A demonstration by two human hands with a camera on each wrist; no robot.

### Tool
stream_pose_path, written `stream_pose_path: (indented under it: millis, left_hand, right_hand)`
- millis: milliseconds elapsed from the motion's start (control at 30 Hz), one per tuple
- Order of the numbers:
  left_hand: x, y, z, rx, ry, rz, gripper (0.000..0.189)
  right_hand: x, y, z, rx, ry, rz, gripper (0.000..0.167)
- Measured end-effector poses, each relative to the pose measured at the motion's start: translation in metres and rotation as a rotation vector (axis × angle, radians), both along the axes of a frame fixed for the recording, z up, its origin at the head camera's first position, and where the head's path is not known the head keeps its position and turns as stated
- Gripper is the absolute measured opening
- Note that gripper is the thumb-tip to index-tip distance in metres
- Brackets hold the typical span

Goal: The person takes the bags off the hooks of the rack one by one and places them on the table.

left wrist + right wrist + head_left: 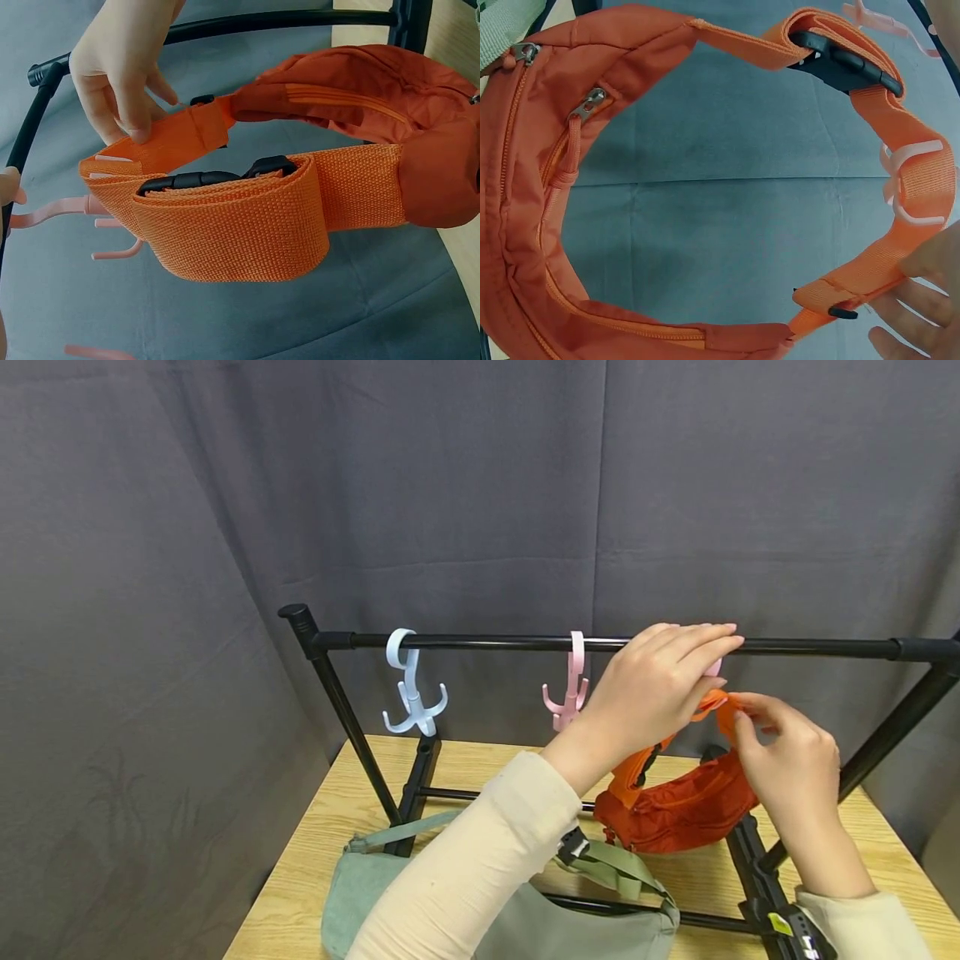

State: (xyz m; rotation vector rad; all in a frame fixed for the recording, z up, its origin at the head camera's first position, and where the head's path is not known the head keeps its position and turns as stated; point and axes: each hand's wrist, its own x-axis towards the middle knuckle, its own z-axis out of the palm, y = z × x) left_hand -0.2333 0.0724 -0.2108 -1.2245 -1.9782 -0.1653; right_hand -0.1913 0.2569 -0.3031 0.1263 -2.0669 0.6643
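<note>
An orange-red waist bag (682, 810) hangs below the black rail, its orange strap (240, 232) looped over prongs of a pink hook (915, 154). Black buckle parts (844, 64) sit in the folded webbing. My right hand (798, 760) pinches the strap beside the hook, fingers and thumb on the webbing. Up at the rail, my left hand (660, 677) holds the top of that pink hook, fingers laid over the bar and thumb below. Most of the hook is hidden behind this hand in the head view.
A black rack with a top rail (480, 643) stands on the wooden table (300, 868). On the rail hang a light blue hook (412, 693) and another pink hook (573, 681). A green bag (600, 927) lies in front, near the rack's lower bar. Grey curtain (450, 485) surrounds it.
</note>
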Motion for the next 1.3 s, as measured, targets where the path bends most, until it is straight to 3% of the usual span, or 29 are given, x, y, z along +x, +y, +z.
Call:
stream_pose_path:
  millis: [300,1100,1300]
  left_hand:
    - [0.000,0.000,0.000,0.007,0.011,-0.002,0.036]
    - [0.001,0.000,0.000,-0.001,0.013,0.003,0.038]
    - [0.002,0.001,0.000,-0.003,0.015,0.002,0.038]
  right_hand:
    - [-0.002,0.001,0.007,-0.029,0.097,-0.023,0.016]
    - [-0.005,-0.004,0.044,0.010,0.200,0.010,0.015]
    - [0.000,-0.005,0.046,0.010,0.227,0.014,0.018]
